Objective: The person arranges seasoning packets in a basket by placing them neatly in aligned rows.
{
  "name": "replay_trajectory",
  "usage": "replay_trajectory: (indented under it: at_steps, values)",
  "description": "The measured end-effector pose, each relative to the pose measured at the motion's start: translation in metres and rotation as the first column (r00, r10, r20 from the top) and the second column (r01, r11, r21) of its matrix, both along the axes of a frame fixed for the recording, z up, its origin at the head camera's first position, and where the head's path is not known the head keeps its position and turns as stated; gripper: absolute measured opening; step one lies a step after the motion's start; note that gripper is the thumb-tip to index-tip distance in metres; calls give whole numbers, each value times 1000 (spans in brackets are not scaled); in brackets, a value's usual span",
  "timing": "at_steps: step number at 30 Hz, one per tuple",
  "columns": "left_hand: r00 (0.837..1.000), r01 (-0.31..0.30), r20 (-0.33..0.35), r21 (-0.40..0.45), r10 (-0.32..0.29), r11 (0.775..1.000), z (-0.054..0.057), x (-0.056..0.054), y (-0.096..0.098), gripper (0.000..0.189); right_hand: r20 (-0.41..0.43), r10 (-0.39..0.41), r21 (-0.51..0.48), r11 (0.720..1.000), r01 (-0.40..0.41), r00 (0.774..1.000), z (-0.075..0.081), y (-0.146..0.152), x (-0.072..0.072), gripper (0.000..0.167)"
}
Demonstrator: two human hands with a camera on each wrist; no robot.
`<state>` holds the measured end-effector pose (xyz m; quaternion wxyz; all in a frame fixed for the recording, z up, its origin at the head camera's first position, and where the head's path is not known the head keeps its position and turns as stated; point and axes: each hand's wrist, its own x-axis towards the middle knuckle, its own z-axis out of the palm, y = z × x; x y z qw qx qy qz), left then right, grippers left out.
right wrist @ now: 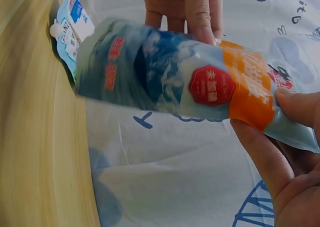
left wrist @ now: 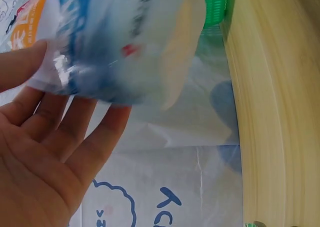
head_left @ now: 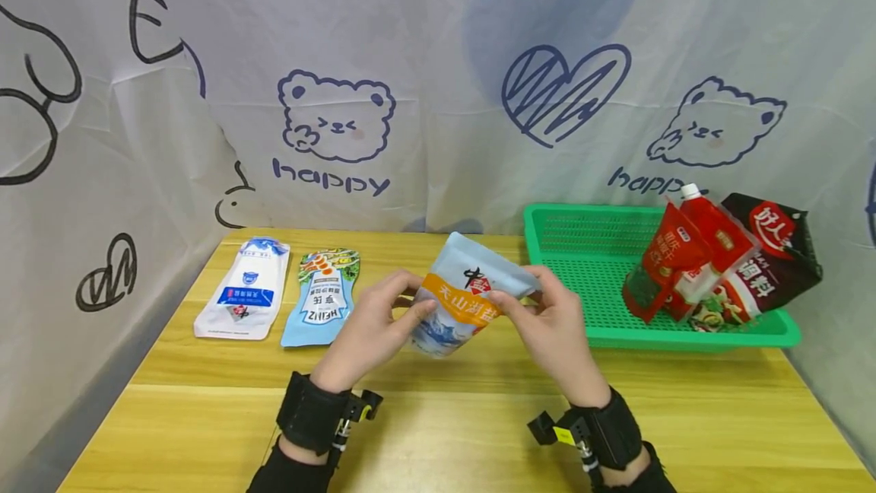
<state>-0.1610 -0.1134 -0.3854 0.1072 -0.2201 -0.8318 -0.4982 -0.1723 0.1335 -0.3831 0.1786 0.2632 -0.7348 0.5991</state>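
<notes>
Both hands hold a light-blue salt pouch [head_left: 457,297] with an orange band and a mountain picture, tilted above the table. The left hand [head_left: 375,323] pinches its left edge, thumb in front and fingers behind. At the upper right corner, the right hand [head_left: 553,326] pinches it between thumb and fingers. The right wrist view shows the pouch's printed side [right wrist: 165,72] between the two hands. Left of the hands lie a white and blue salt pouch [head_left: 245,287] and a light-blue Heinz pouch [head_left: 320,299], side by side on the table.
A green plastic basket [head_left: 575,337] stands at the back right of the wooden table [head_left: 438,417]. Inside lean red pouches [head_left: 674,246], one with a white cap, and a black and red seasoning bag [head_left: 773,257]. A printed white cloth [head_left: 452,97] hangs behind.
</notes>
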Motion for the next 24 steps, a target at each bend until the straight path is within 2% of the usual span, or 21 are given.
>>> replay_trajectory:
  at_steps: [5,17,24]
  values:
    - [1000,14,1,-27,-14,1000,-1,0,1,18,-27,-17,55,998,19,999,-1,-1,0,21]
    - [1000,23,-21,-8,-23,1000,0,1,4,19,-144,-33,153,987,56,989,-6,-3,-3,19]
    - [998,-30,-53,20,31,999,-1,3,7,11,-153,-25,143,989,47,988,-5,-2,-2,22]
